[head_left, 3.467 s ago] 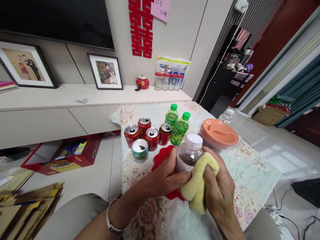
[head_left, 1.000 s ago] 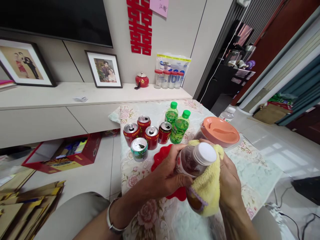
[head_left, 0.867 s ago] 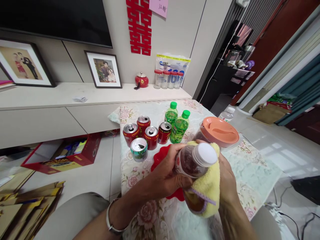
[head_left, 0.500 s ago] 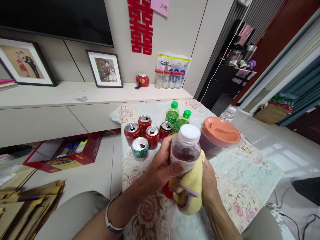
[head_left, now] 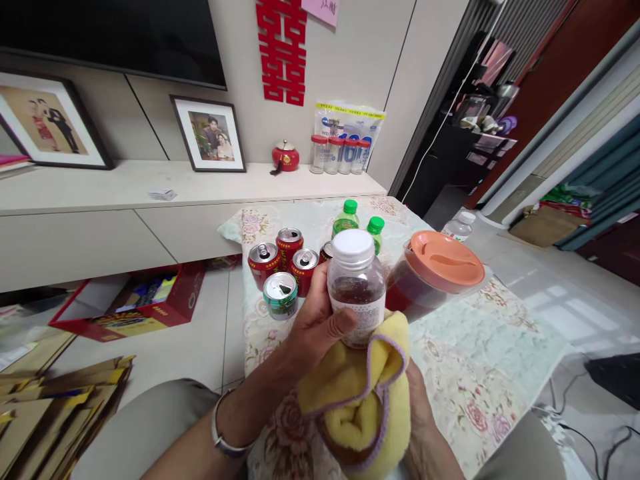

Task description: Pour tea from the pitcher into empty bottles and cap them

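Note:
My left hand (head_left: 315,317) is wrapped round a clear plastic bottle (head_left: 357,303) with a white screw cap, dark liquid and a pale label. The bottle stands nearly upright above the table. Just below it, my right hand (head_left: 423,420) grips a yellow towel (head_left: 357,393) with purple edging; the towel bunches forward and hides most of the fingers. Beyond my left hand stand several red drink cans (head_left: 304,270) and a short green can (head_left: 280,295). Two green-capped bottles (head_left: 346,217) show behind the white cap.
An orange-lidded pitcher (head_left: 415,287) of dark liquid stands right of the held bottle, with a white-capped bottle (head_left: 460,227) behind it. A floral tablecloth (head_left: 500,360) covers the table. A low cabinet (head_left: 200,193) runs along the wall. A red box (head_left: 173,310) sits on the floor.
The bottle has shifted left and slightly up in my left hand. My right hand has drawn the towel down off the bottle's side, and the cloth now spreads more openly below it.

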A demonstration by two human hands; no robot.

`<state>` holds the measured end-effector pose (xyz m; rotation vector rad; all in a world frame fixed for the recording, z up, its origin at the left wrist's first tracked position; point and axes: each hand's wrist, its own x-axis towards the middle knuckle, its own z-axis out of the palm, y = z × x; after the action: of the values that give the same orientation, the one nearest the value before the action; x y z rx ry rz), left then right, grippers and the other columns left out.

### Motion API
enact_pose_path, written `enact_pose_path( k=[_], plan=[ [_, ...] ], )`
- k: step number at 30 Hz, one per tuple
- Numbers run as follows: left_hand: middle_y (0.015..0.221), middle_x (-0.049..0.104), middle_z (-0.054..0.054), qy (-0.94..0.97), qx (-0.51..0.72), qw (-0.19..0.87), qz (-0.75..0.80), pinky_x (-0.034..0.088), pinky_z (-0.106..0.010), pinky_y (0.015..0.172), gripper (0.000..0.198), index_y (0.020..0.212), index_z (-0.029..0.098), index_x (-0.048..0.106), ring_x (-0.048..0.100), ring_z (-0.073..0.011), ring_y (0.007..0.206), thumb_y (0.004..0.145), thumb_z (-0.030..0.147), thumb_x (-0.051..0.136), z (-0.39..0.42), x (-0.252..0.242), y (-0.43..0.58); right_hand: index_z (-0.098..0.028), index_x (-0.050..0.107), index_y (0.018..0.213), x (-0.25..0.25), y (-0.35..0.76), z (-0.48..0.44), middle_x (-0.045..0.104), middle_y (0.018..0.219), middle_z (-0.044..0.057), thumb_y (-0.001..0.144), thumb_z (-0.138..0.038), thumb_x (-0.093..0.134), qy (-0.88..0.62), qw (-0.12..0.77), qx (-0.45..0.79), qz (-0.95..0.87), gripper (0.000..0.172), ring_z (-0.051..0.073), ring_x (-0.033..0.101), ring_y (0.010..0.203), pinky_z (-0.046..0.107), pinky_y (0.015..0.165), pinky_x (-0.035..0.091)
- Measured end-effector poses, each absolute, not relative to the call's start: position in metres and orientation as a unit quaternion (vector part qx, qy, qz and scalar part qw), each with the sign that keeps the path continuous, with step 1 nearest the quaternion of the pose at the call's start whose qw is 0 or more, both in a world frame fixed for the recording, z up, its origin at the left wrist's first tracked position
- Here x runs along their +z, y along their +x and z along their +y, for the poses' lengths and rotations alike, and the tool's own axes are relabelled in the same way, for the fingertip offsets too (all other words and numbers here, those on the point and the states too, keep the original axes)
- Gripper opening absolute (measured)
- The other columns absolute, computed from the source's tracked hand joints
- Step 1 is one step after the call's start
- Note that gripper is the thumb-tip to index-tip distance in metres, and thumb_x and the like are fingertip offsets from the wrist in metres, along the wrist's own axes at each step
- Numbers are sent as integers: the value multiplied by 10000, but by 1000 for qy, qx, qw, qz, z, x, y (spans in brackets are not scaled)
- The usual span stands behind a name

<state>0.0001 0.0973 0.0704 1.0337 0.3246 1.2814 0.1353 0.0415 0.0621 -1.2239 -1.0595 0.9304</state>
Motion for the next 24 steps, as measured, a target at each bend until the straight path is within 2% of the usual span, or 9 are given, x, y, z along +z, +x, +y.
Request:
enact_pose_path(
  k=[6, 8, 11, 15, 19, 24],
  plan=[
    [1333, 656, -88, 462, 532, 695, 142, 517, -452, 1039, 598, 1389, 277, 476, 643, -321, 1225, 897, 453, 768, 97, 73, 1, -262, 726, 814, 55, 139, 38, 779, 766, 77, 837, -623, 662, -503, 566, 548, -356, 367, 363, 764, 879, 504, 711, 629],
    [1293, 668, -97, 474, 534, 683, 153, 528, -430, 1000, 653, 1392, 258, 470, 658, -309, 1175, 869, 476, 793, 98, 67, 4, -258, 708, 845, 49, 143, 36, 796, 831, 83, 804, -605, 707, -495, 562, 587, -307, 349, 353, 769, 821, 492, 680, 628],
    [1232, 689, -95, 494, 542, 647, 210, 545, -390, 925, 813, 1391, 242, 451, 673, -292, 1099, 747, 439, 906, 99, 57, 9, -239, 706, 956, 43, 152, 30, 805, 892, 92, 767, -588, 775, -496, 553, 613, -271, 402, 339, 772, 791, 472, 675, 627],
    [1164, 709, -65, 493, 532, 617, 304, 550, -397, 915, 836, 1346, 243, 460, 680, -277, 1051, 676, 362, 947, 95, 53, 15, -208, 706, 1027, 39, 168, 24, 801, 924, 89, 795, -564, 795, -542, 530, 558, -339, 434, 310, 765, 837, 415, 709, 623],
    [1162, 705, -50, 482, 539, 618, 307, 552, -380, 902, 797, 1310, 251, 477, 675, -252, 1016, 667, 332, 941, 90, 56, 20, -207, 709, 1109, 42, 178, 20, 799, 966, 76, 817, -544, 788, -572, 514, 481, -421, 453, 280, 749, 846, 363, 700, 614],
    [1144, 712, -49, 472, 548, 628, 289, 561, -359, 866, 765, 1287, 248, 485, 680, -245, 997, 671, 316, 934, 90, 59, 18, -207, 730, 995, 57, 180, 21, 794, 869, 76, 773, -583, 804, -582, 512, 482, -408, 443, 288, 744, 775, 380, 650, 613]
  ],
)
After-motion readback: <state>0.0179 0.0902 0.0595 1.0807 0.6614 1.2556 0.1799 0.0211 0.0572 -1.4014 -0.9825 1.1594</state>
